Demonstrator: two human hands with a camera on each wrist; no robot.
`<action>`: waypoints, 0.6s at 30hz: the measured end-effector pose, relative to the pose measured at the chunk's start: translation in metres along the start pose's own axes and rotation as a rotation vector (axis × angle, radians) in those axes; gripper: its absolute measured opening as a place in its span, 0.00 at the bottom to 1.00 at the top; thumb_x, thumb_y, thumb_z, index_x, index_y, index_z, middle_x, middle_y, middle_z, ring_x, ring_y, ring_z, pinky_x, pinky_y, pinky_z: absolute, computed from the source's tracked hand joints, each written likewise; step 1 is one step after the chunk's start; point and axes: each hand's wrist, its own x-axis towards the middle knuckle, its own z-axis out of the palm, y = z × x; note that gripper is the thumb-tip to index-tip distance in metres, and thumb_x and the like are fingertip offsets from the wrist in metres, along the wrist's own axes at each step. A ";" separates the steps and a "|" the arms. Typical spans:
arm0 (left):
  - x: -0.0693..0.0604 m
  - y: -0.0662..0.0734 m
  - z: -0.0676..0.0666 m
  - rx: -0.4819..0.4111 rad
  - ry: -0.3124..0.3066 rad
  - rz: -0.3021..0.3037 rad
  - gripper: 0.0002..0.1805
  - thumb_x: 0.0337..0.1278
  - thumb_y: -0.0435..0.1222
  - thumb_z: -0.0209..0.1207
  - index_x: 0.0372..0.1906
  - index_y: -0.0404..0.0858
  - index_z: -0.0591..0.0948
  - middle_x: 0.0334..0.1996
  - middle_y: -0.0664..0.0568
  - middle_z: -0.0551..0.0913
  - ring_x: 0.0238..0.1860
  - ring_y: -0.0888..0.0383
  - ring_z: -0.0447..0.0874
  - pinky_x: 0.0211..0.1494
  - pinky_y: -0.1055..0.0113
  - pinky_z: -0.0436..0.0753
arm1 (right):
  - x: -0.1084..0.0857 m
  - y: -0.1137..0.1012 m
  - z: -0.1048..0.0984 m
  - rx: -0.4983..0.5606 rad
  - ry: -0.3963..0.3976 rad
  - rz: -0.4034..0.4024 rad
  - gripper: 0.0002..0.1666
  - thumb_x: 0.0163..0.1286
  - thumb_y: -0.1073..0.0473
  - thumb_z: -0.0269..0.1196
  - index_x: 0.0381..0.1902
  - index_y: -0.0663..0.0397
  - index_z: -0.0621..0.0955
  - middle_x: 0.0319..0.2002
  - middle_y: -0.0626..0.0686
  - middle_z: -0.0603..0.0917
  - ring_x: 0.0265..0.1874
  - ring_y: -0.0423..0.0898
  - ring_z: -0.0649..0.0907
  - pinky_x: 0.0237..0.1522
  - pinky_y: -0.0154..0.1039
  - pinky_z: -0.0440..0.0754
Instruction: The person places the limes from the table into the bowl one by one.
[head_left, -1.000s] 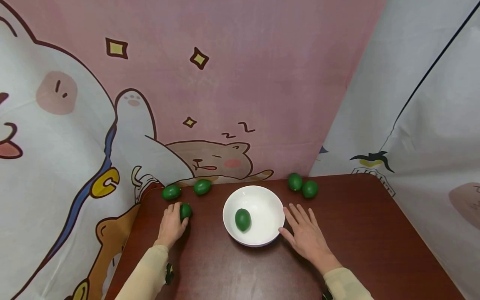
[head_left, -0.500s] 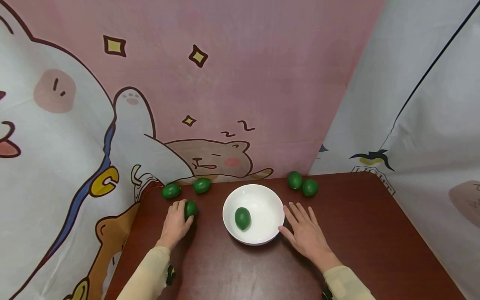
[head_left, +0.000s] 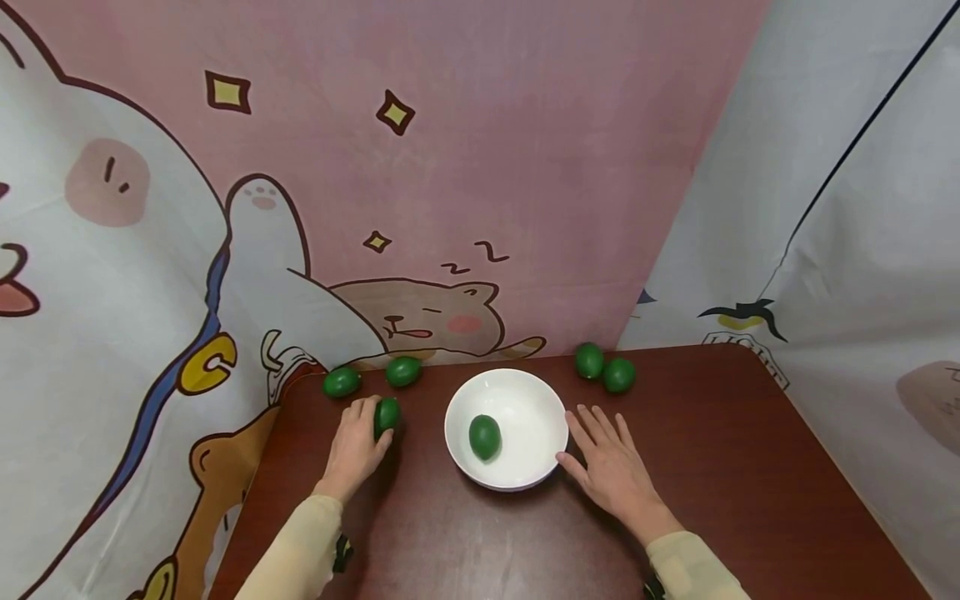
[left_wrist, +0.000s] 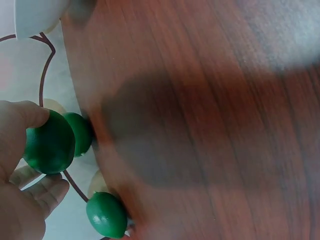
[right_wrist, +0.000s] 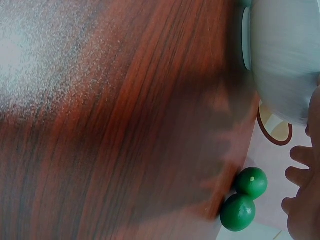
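A left hand (head_left: 354, 446) grips a green fruit (head_left: 387, 416), left of a white bowl (head_left: 536, 435) containing another green fruit (head_left: 484, 437); the right hand (head_left: 612, 471), spread out straight, is at the bowl's rim; four more fruits (head_left: 403, 372) lie near the brown table's (head_left: 480, 550) far edge

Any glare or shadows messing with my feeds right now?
Head view: looks clear, just a soft sheen on the table in front of the bowl; left wrist: glare at upper right, a broad dark shadow mid-frame; right wrist: strong glare at upper left, a finger-shaped shadow near two green fruits.
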 end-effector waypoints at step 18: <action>0.000 0.022 -0.009 -0.016 0.044 0.095 0.34 0.56 0.33 0.73 0.66 0.34 0.73 0.58 0.39 0.76 0.55 0.41 0.75 0.55 0.44 0.81 | 0.000 0.001 -0.001 -0.018 -0.007 -0.010 0.44 0.75 0.34 0.58 0.78 0.53 0.68 0.75 0.62 0.69 0.77 0.63 0.64 0.76 0.66 0.53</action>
